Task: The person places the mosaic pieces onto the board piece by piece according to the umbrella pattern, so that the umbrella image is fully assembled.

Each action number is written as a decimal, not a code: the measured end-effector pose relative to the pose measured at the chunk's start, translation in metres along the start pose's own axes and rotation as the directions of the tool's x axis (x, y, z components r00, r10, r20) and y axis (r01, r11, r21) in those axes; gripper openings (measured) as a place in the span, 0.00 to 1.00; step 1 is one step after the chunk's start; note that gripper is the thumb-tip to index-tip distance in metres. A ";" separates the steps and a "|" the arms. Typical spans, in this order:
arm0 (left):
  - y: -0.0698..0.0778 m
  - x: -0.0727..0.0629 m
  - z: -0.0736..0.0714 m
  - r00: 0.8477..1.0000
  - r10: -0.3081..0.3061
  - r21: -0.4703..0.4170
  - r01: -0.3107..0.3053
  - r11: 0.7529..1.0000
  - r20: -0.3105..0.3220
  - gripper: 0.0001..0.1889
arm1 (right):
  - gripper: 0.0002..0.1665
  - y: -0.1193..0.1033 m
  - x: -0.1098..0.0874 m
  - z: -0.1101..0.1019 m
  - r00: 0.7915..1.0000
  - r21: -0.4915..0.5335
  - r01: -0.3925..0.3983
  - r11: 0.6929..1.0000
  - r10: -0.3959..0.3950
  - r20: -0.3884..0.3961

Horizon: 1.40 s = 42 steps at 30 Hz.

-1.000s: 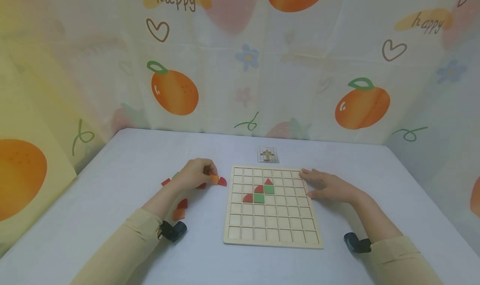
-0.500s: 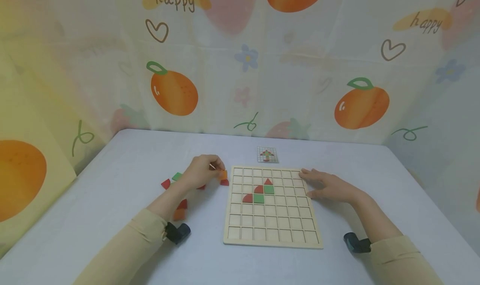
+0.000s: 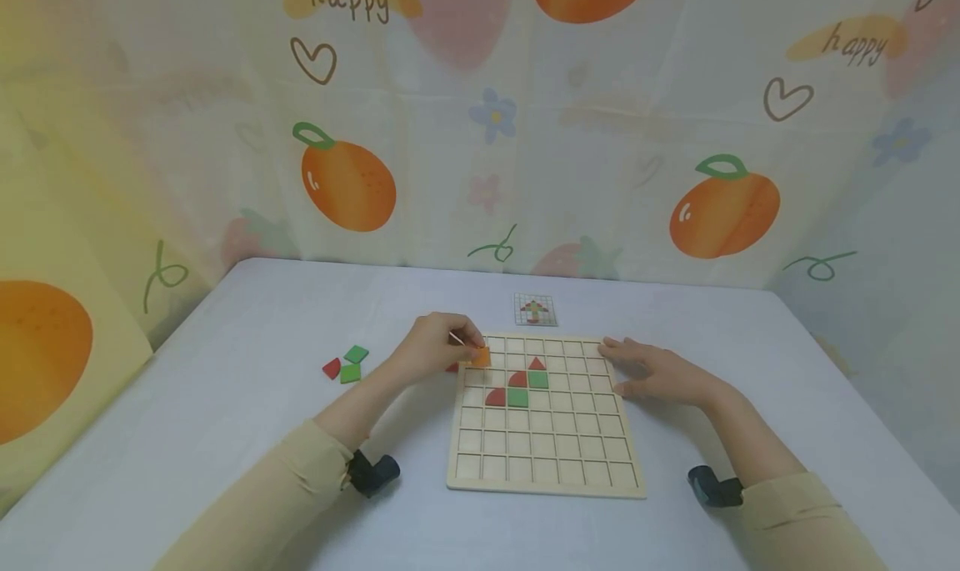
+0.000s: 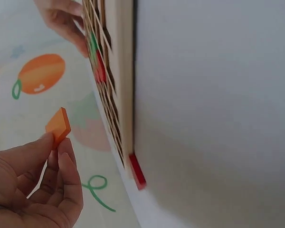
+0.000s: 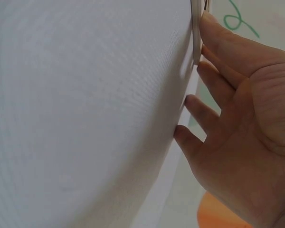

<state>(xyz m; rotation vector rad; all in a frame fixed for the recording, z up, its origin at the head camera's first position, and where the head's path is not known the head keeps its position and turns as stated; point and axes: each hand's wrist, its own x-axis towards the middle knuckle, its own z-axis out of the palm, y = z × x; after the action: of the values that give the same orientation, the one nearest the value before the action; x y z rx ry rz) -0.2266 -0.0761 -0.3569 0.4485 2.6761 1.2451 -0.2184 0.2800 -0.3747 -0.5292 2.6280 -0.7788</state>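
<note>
Between thumb and fingertips, my left hand (image 3: 438, 339) pinches an orange square tile (image 3: 482, 357), raised over the upper left corner of the wooden grid board (image 3: 547, 473). The left wrist view shows the tile (image 4: 58, 126) held by one end, tilted. Several pieces lie in the grid: a red triangle (image 3: 536, 363), two green squares (image 3: 517, 398) and two red quarter-circles (image 3: 496, 398) in a stepped row. My right hand (image 3: 656, 373) rests at the board's upper right edge, fingers spread, thumb (image 5: 218, 31) at the edge. A red piece (image 4: 137, 172) lies beside the board's left edge.
A small printed pattern card (image 3: 536, 310) lies behind the board. To the left are a loose red piece (image 3: 332, 368) and two green squares (image 3: 350, 374). My left forearm covers part of the table (image 3: 187, 404) there.
My left hand has carried the orange tile rightward from the loose pieces to above the board's corner. Its forearm now hides pieces seen earlier. My right hand has stayed put.
</note>
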 end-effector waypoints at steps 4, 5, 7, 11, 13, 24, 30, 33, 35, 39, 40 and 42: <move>0.010 0.002 0.008 0.999 0.030 -0.013 -0.029 0.999 0.024 0.04 | 0.43 0.001 0.001 0.000 1.000 0.004 -0.006 1.000 0.006 0.000; 0.012 0.002 0.010 0.999 0.038 -0.013 -0.038 0.999 0.030 0.04 | 0.43 0.001 0.001 0.000 1.000 0.005 -0.009 1.000 0.009 0.000; 0.017 0.003 0.015 0.998 0.049 -0.015 -0.048 0.999 0.051 0.04 | 0.43 0.001 0.001 0.000 1.000 0.005 -0.007 1.000 0.007 0.000; 0.026 0.003 0.024 0.995 0.054 -0.015 -0.053 0.998 0.084 0.04 | 0.43 0.000 0.000 0.001 1.000 0.006 -0.012 1.000 0.012 0.002; 0.028 0.004 0.029 0.993 0.060 -0.016 -0.059 0.998 0.097 0.03 | 0.43 0.000 0.000 0.001 1.000 0.005 -0.013 1.000 0.013 0.003; 0.030 0.007 0.056 0.976 0.154 0.013 -0.158 0.987 0.156 0.05 | 0.43 -0.001 -0.001 0.000 1.000 0.002 -0.011 1.000 0.011 0.006; 0.033 0.008 0.063 0.972 0.172 0.034 -0.179 0.983 0.159 0.04 | 0.42 -0.001 -0.001 0.001 1.000 0.006 0.001 1.000 -0.001 -0.004; 0.032 0.009 0.066 0.973 0.159 0.033 -0.167 0.985 0.170 0.04 | 0.42 -0.001 -0.001 0.001 1.000 0.005 -0.007 1.000 0.007 -0.007; 0.032 0.010 0.067 0.972 0.156 0.040 -0.165 0.985 0.175 0.04 | 0.42 0.000 0.000 0.002 1.000 0.005 -0.016 1.000 0.016 -0.006; 0.031 0.010 0.069 0.968 0.171 0.071 -0.186 0.980 0.181 0.04 | 0.43 0.000 0.001 0.002 1.000 -0.002 -0.014 1.000 0.014 -0.001; 0.031 0.011 0.070 0.968 0.175 0.080 -0.192 0.978 0.182 0.05 | 0.42 0.000 0.001 0.002 1.000 -0.003 -0.013 1.000 0.013 0.001; 0.031 0.011 0.071 0.965 0.184 0.098 -0.204 0.974 0.185 0.04 | 0.42 0.000 0.000 0.002 1.000 -0.003 -0.013 1.000 0.013 0.002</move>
<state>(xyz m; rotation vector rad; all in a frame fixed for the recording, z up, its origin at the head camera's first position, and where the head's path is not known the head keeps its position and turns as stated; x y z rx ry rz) -0.2118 -0.0028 -0.3790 0.8150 2.6129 1.0429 -0.2178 0.2792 -0.3761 -0.5135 2.6286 -0.7699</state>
